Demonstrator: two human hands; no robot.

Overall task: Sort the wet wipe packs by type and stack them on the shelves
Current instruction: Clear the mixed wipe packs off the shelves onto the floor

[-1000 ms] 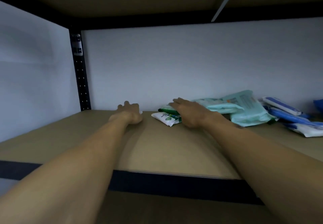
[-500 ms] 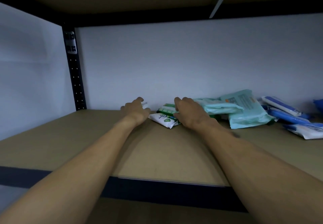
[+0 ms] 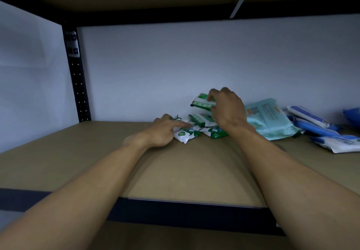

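Small green-and-white wipe packs (image 3: 200,120) lie in a loose pile at the back of the brown shelf board (image 3: 185,164). My right hand (image 3: 227,109) holds one green-and-white pack (image 3: 201,103) lifted above the pile. My left hand (image 3: 161,131) rests on the shelf with its fingers pressing the nearest green-and-white pack (image 3: 186,134). Right of the pile lean large teal packs (image 3: 270,121); further right lie blue-and-white packs (image 3: 311,121).
A black perforated upright (image 3: 77,78) stands at the back left corner. White walls close the back and the left side. The upper shelf hangs low overhead. The shelf's dark front rail (image 3: 175,210) runs across under my forearms, with a lower board below it.
My right hand has taken a green-and-white pack and lifted it off the pile. My left hand has slid right along the shelf onto the nearest small pack.
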